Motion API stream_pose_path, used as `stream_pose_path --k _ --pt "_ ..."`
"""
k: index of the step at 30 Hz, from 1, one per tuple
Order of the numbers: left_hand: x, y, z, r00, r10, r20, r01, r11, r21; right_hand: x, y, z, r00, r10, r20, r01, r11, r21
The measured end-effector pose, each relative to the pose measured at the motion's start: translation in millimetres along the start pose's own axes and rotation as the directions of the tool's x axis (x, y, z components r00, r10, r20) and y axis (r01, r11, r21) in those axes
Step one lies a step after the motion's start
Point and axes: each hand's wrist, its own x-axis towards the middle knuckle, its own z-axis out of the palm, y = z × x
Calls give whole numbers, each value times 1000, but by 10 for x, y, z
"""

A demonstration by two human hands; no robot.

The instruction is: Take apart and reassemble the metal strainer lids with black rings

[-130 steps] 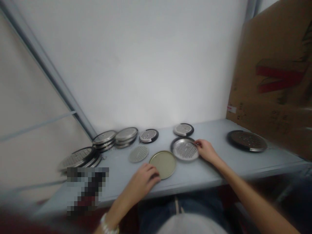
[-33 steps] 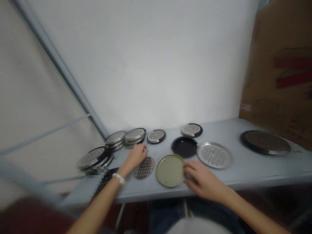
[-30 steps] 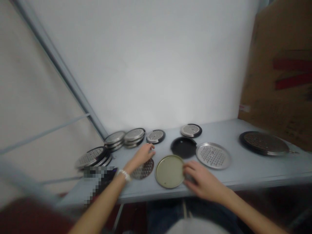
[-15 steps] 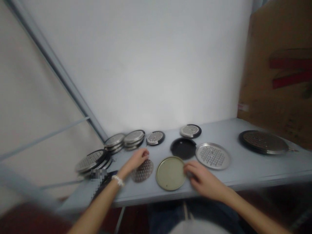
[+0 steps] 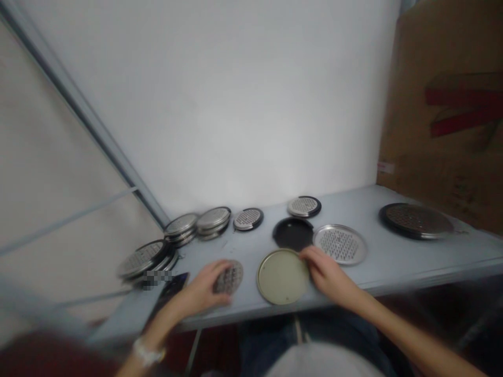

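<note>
My left hand is at a round perforated metal grater disc, its thumb and fingers curled round the disc's left side. The fingertips are blurred, and the hand covers part of the disc. My right hand pinches the right rim of a round olive-gold metal lid, whose smooth inner face shows. Behind the lid lies a black round base. A silver round grater plate with a raised rim rests just beyond my right hand.
Stacked round graters stand at the left, with further stacks along the wall. Single graters lie at the back. A larger dark-rimmed round grater sits to the right, by a cardboard box. A dark phone-like object lies near my left wrist.
My left hand has come down and back from above the disc to its left side. The olive-gold lid has shifted a little right with my right hand.
</note>
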Motion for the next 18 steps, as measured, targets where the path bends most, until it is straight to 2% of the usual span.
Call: stream_pose_path --k 4,8,11,18 --pt "-145 -23 55 1000 -13 10 13 1000 11 1 -30 -21 1000 14 26 -13 999 -29" --pt "-151 12 88 999 -41 -28 42 999 17 -4 -58 -40 999 24 33 -23 999 -33" --pt "-138 52 109 998 -58 -7 59 998 33 -3 -70 -48 999 27 36 -26 999 -36" --pt "-218 58 178 1000 0 -4 0 997 77 -4 -91 -57 999 28 46 -25 998 -58"
